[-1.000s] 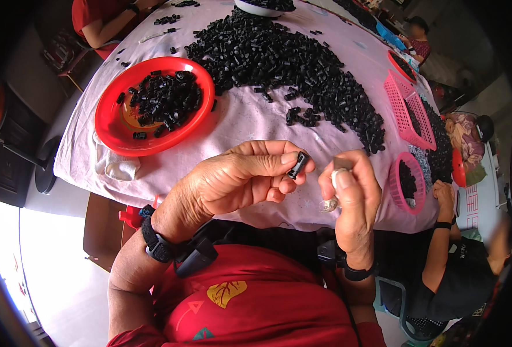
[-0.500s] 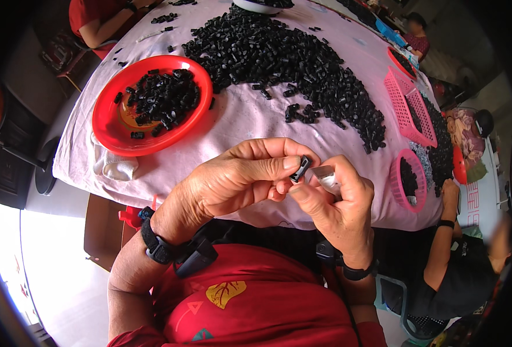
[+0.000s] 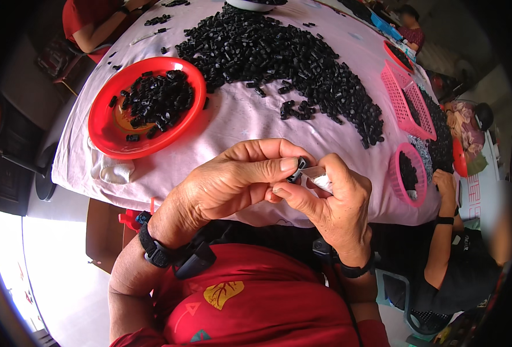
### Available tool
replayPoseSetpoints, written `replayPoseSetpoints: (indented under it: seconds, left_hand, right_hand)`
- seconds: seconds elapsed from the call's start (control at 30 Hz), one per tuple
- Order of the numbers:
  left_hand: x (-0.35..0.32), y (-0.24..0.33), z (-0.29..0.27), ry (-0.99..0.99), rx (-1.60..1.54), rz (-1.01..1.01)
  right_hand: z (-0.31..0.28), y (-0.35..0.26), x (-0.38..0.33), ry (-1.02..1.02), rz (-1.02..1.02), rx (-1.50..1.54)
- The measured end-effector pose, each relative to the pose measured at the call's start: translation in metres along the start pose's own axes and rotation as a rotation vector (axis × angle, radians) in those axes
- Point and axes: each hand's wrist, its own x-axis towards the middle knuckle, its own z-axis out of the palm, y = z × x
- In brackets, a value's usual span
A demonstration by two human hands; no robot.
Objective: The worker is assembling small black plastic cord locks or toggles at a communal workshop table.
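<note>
Between left hand (image 3: pixel 233 185) and right hand (image 3: pixel 331 199), a small black part (image 3: pixel 297 170) sits pinched.

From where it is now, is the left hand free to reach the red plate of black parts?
Probably not at once: the left hand is pinching a small black part together with the right hand. The red plate lies unobstructed on the table to its left.

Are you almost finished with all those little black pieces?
Not nearly. Some black pieces already lie in the red plate, so those look done. Right now the left hand and right hand pinch one small black piece between them. A big heap of black pieces waits on the table.
</note>
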Motion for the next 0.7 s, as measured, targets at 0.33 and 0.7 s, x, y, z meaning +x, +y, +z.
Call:
replayPoseSetpoints:
  seconds: [0.33,0.7]
  left_hand:
    - [-0.0003,-0.0011,-0.0008,0.005,-0.033,-0.009]
    - [0.0000,-0.0026,-0.0004,0.017,-0.042,0.003]
  right_hand:
    - [0.0020,0.0038,-0.0017,-0.009,-0.004,-0.012]
    - [0.0020,0.0032,-0.0015,-0.017,0.002,0.001]
